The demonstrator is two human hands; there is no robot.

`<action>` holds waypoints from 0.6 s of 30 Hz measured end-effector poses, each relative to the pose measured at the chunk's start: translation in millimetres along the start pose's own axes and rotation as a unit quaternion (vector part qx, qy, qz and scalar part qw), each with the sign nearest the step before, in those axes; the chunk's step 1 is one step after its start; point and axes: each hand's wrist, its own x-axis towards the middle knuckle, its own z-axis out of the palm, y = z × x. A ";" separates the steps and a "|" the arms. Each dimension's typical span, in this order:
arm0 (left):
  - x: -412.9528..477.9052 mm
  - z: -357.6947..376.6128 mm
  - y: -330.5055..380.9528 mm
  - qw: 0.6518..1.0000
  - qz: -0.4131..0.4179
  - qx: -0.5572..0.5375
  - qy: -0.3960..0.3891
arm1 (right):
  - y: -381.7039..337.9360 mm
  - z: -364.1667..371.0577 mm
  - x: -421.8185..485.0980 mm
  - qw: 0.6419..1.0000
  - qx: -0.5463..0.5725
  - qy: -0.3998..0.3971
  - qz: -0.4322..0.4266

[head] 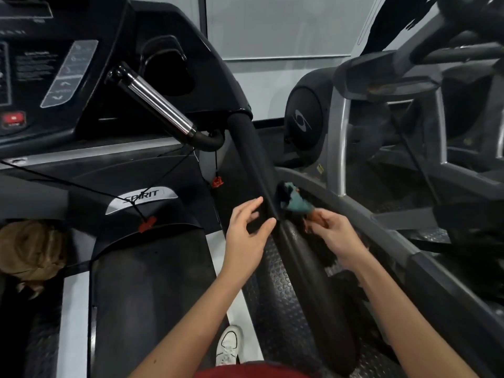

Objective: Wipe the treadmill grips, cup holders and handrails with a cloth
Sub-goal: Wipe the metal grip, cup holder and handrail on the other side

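The treadmill's black padded right handrail (253, 159) runs diagonally from the console down toward me. A cloth (296, 203), teal with dark parts, is wrapped over the rail about halfway along. My right hand (332, 236) is on the rail's right side and pinches the cloth's lower end with curled fingers. On the left side, my left hand (248, 227) pinches a dark fold against the rail between thumb and fingers. A chrome pulse grip (161, 105) and a cup holder (166, 69) sit higher up by the console; neither hand touches them.
The console (41, 77) with a red stop button is at upper left. Safety cords with red clips (147, 223) hang over the motor cover. A neighbouring grey machine (381, 159) stands close on the right. My white shoe (229, 345) is on the side rail beside the belt.
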 end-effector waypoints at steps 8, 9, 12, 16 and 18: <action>-12.1 11.8 -8.8 0.999 -0.011 0.027 0.024 | -17.6 9.1 -6.3 0.977 -0.143 -0.092 -0.129; -14.2 13.7 -9.4 0.999 -0.013 0.021 0.025 | -18.1 13.2 4.1 0.985 -0.104 -0.090 -0.106; -20.8 16.2 -9.5 0.999 -0.025 -0.012 0.016 | -15.8 16.6 22.1 0.998 0.011 -0.057 -0.008; -26.7 17.5 -10.0 0.999 -0.037 -0.015 0.018 | 7.6 8.9 7.0 0.996 0.057 -0.018 0.070; -28.5 18.9 -10.0 0.999 -0.041 -0.009 0.023 | 15.8 3.0 -12.5 0.997 0.040 0.000 0.065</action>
